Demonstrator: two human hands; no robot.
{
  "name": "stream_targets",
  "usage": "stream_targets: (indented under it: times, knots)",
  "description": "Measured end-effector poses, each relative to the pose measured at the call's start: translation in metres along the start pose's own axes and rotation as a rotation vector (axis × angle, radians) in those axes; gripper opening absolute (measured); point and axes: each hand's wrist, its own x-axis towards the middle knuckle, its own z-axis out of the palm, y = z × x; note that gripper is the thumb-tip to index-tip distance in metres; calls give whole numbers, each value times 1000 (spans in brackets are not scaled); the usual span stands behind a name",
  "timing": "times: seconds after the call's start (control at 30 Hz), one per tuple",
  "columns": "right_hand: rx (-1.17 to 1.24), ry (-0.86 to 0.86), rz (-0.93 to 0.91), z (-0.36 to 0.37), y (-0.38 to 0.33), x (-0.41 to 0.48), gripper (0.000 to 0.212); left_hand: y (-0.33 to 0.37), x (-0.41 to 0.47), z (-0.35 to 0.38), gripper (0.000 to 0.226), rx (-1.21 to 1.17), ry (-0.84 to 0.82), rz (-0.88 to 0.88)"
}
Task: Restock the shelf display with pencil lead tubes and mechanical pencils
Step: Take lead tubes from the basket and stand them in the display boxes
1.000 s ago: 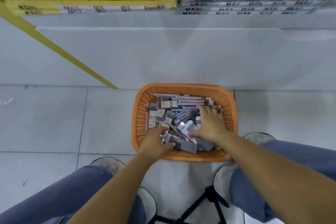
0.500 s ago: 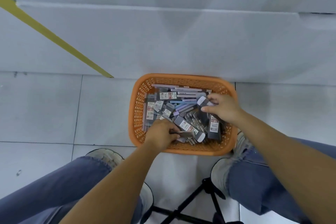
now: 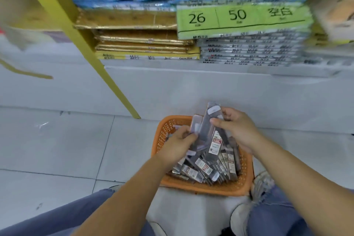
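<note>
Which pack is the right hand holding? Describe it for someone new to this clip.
Find the orange basket on the floor below the shelf. Above it, the right hand pinches a long dark pack. It stands tallest, with a white tab on top.

- A stationery shop, this: wrapped paper packs point(image 3: 249, 50) stacked on a low shelf point(image 3: 172, 74).
- Orange basket point(image 3: 210, 189) of labelled lead tubes point(image 3: 201, 167) on the tiled floor point(image 3: 57, 149).

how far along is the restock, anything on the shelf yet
Done: nothing visible; the shelf in view holds only paper stacks. In hand: the left hand and right hand each grip lead packs above the basket. Left: the basket is heaped with more packs, all to be shelved.
</note>
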Motion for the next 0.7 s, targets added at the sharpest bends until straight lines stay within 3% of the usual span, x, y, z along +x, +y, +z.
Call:
stream_targets:
  times: [0.1,0.2,0.27,0.4,0.6,0.7]
  knots:
    - [61,22,-112,10,-38,-23,19,34,-17,2,37,-202,-56,35]
    - [79,6,-194,21,-69,-45,20,66,-42,4,60,-43,-80,111]
    - [79,-1,-251,26,-90,-57,19,86,-59,3,52,60,-46,178]
    - [19,27,-401,31,-142,-76,14,129,-92,-4,30,-26,-71,276]
    - [-179,104,-656,26,-222,-94,13,201,-130,-19,36,-15,-89,457]
    - [-220,154,-729,15,-253,-98,29,226,-139,-25,32,-51,-53,499]
